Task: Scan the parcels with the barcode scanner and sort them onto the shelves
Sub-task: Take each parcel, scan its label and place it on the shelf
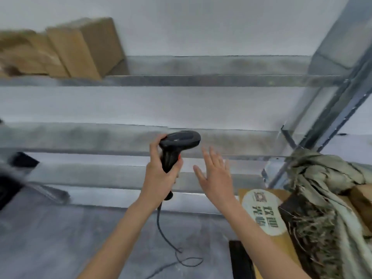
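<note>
My left hand (pixel 161 174) grips the handle of a black barcode scanner (pixel 179 142), whose head points right and whose cable (pixel 167 236) trails down to the floor. My right hand (pixel 216 176) is beside it, empty, with its fingers spread and straight. Several brown cardboard parcels (pixel 80 49) lean together at the left end of the upper metal shelf (pixel 201 80). The lower shelf (pixel 100 137) runs behind both hands.
A cardboard box with a round printed label (pixel 261 212) stands at the lower right, with a grey-green woven sack (pixel 322 190) draped over it. A slanted shelf upright (pixel 330 109) rises at the right. Dark objects (pixel 12 178) sit at the left edge. Grey floor lies below.
</note>
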